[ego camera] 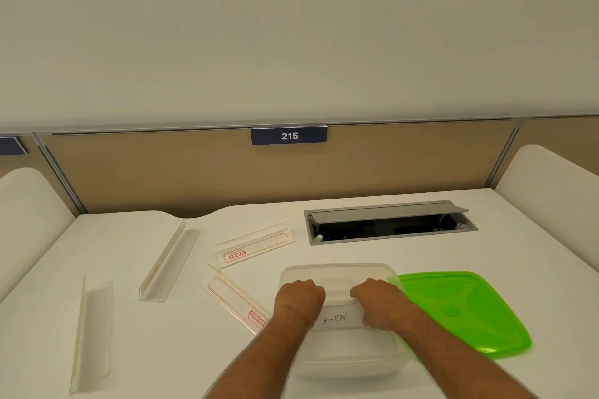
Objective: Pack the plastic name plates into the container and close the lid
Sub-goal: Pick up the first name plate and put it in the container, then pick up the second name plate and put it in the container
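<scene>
Head view. Left hand (299, 300) and right hand (377, 301) both curled, gripping opposite ends of a labelled plate (337, 317) over the open container (337, 272). Green lid (463, 311) flat on counter (421, 256), touching container's right edge. Four more plates (168, 261) loose to the left, well apart. Cable tray (389, 223) beyond.

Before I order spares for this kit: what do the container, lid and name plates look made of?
Container: frosted, translucent plastic, probably; the table shows dimly through its walls.
Lid: glossy, translucent green plastic, with moulded ridges and sheen.
Name plates: clear, rigid plastic, likely acrylic; see-through with bright edges.
</scene>
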Demonstrator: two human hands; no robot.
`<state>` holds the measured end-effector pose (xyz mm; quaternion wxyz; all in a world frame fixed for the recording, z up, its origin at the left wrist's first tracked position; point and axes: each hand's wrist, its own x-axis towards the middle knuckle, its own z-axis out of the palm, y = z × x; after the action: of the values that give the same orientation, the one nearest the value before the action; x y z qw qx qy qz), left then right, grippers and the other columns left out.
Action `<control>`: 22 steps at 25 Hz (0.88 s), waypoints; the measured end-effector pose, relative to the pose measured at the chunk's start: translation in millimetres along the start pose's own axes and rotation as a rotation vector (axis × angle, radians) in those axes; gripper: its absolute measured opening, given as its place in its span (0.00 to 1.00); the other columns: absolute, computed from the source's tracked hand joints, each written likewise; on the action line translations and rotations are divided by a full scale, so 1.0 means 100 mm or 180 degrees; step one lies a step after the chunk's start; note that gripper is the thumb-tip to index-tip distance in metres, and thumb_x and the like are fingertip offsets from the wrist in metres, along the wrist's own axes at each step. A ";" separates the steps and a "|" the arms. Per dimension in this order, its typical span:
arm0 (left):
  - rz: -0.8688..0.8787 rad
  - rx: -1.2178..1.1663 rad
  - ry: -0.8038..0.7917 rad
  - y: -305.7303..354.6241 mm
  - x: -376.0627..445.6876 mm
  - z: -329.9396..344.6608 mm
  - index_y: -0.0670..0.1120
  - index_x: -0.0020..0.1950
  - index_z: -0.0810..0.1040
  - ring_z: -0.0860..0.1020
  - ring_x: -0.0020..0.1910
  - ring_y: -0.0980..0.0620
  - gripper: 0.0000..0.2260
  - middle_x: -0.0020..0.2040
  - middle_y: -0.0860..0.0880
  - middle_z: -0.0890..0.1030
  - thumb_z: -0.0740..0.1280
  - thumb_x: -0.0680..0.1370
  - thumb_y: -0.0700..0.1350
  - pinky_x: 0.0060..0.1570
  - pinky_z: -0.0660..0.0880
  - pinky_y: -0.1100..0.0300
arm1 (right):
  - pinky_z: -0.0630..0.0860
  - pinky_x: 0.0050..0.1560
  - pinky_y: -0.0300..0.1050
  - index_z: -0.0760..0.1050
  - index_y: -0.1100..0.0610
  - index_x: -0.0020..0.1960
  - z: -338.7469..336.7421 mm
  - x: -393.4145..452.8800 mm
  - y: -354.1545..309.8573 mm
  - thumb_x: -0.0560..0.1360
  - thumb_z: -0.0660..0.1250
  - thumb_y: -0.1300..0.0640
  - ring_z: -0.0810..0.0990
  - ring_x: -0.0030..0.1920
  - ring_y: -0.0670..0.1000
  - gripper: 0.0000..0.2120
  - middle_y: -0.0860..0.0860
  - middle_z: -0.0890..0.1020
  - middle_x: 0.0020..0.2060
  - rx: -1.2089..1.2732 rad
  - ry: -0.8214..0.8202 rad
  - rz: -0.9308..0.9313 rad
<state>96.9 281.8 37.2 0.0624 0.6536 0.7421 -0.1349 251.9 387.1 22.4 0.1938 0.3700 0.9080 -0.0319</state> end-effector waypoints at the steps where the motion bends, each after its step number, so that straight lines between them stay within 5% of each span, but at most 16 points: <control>1: 0.0017 0.0001 0.0000 0.00 -0.02 0.00 0.38 0.60 0.76 0.80 0.54 0.38 0.13 0.56 0.39 0.79 0.67 0.75 0.34 0.49 0.76 0.48 | 0.74 0.54 0.51 0.72 0.55 0.62 -0.01 -0.01 0.00 0.71 0.71 0.54 0.77 0.58 0.59 0.21 0.57 0.76 0.59 0.0010 0.0006 0.0007; 7: 0.0205 -0.0452 0.0551 -0.16 -0.15 -0.03 0.42 0.57 0.76 0.78 0.53 0.42 0.12 0.53 0.42 0.80 0.68 0.77 0.46 0.46 0.76 0.49 | 0.73 0.60 0.51 0.70 0.51 0.67 -0.26 -0.09 -0.18 0.73 0.67 0.43 0.75 0.63 0.57 0.25 0.53 0.76 0.64 0.0251 0.0370 0.0013; 14: 0.0108 -0.1122 0.1920 -0.73 -0.43 -0.01 0.50 0.66 0.76 0.75 0.63 0.50 0.17 0.64 0.51 0.80 0.66 0.78 0.50 0.58 0.75 0.55 | 0.74 0.52 0.49 0.73 0.52 0.64 -0.71 -0.16 -0.85 0.77 0.63 0.47 0.79 0.56 0.55 0.17 0.51 0.81 0.57 0.0550 0.1248 -0.0139; 22: -0.0517 -0.0851 0.1554 -1.45 -0.68 0.28 0.52 0.69 0.73 0.74 0.66 0.49 0.22 0.68 0.53 0.77 0.70 0.75 0.48 0.62 0.74 0.55 | 0.77 0.53 0.49 0.72 0.54 0.65 -0.85 -0.01 -1.71 0.76 0.66 0.46 0.81 0.55 0.55 0.20 0.52 0.82 0.57 0.0708 0.1332 -0.0502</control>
<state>-39.3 193.7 46.3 -0.0434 0.5911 0.7963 0.1209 107.0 279.8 86.8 -0.0434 0.3156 0.9454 -0.0693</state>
